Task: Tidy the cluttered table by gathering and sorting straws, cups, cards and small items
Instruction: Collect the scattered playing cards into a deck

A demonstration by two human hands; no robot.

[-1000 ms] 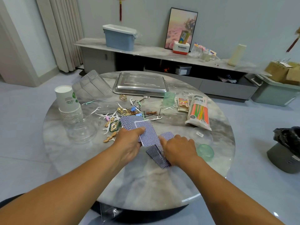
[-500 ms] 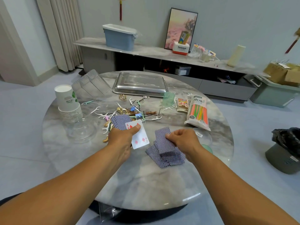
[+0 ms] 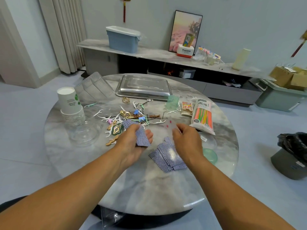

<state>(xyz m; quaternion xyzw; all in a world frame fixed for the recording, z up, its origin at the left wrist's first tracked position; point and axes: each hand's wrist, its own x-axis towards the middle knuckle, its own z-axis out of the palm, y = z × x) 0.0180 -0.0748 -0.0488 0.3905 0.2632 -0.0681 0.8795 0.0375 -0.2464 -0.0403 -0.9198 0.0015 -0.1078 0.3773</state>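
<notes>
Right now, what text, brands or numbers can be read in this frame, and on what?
"Panasonic": white and red box on the sideboard.
Paper cup stack: green print, too blurred to read.
Straw packet: printed characters, unreadable.
Small card box: blurred.
Blurred card: red pips, no readable number.

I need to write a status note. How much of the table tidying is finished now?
Done: little visible. In hand: left hand holds a card stack; right hand holds a blurred card. Left: loose cards, floss picks, straw pack, paper cups.

Single head view, looking forward-down, close over table (image 3: 149,188).
</notes>
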